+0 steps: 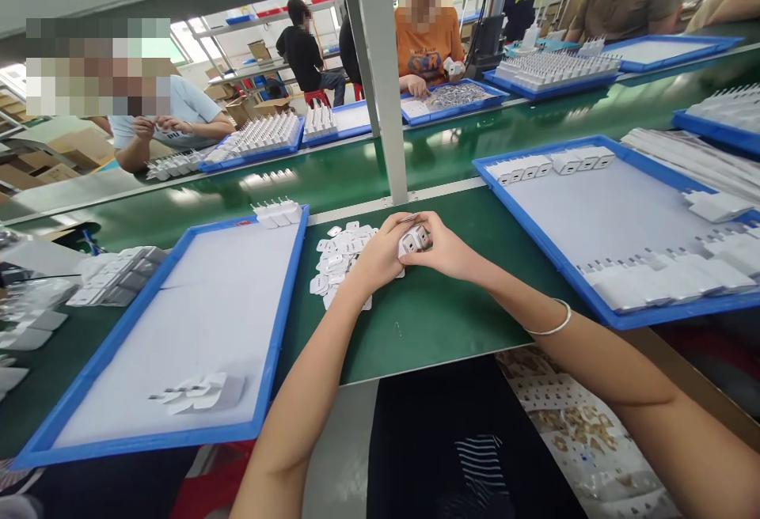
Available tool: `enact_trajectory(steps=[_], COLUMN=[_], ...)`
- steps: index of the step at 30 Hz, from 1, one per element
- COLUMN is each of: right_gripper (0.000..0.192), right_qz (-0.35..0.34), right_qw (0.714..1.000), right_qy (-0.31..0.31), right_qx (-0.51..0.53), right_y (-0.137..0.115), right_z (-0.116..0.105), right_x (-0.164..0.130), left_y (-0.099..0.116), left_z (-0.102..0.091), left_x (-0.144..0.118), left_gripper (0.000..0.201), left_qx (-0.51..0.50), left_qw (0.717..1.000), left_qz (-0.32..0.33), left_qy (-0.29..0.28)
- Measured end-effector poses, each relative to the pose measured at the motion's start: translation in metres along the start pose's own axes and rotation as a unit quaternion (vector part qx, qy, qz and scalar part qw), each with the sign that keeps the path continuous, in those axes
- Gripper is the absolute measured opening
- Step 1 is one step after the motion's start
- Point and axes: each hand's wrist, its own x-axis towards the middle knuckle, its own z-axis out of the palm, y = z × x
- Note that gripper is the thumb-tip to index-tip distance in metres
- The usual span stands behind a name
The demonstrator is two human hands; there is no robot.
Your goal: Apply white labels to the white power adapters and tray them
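Fingers [436, 228] of left hand [380, 254] and right hand [445, 250] closed around white charger [414, 240], green bench mat [427, 313], blue trays [285, 305] either side, co-workers seated opposite, shelving behind.

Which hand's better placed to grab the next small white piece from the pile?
Left, probably. The left hand sits directly over the pile of small white pieces; the right hand is farther off, gripping the white adapter.

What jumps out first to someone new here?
Dead centre, the left hand and right hand meet around a small white charger above the green bench. Behind the left hand lies a heap of small white parts. Blue trays flank both sides.
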Motion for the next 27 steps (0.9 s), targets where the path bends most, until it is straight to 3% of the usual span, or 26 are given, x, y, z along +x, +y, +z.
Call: enact_trajectory(steps=[12,15,17,21,24,27], right_gripper=[0.09,0.094,0.093,0.058,0.048,0.047], right_qz=[-0.013,-0.028,-0.042,-0.04,-0.027,-0.034], right_qw=[1.0,0.999,0.998,0.99,0.988,0.99], right_qy=[-0.005,0.004,-0.005,-0.024,0.006,0.02], right_qx=[0.022,0.032,0.054,0.134,0.155,0.135], right_y=[-0.001,-0.001,-0.003,-0.009,-0.014,-0.016], right_z=[0.006,0.009,0.006,-0.009,-0.021,-0.027], right_x=[-0.007,-0.007,-0.006,0.001,0.006,0.008], left_y=[-0.001,-0.005,-0.005,0.007,0.022,0.031], left_z=[0.005,0.008,0.006,-0.013,-0.031,-0.041], left_x=[-0.005,-0.003,-0.001,0.003,0.003,0.003], left_gripper=[0.06,0.059,0.048,0.033,0.04,0.04], left_qx=[0.009,-0.007,-0.039,-0.149,-0.244,-0.286], left_qw=[1.0,1.0,0.998,0.981,0.952,0.934], left_qz=[0.0,0.02,0.019,-0.084,-0.178,-0.212], left_qy=[-0.016,0.012,0.048,0.094,0.041,-0.041])
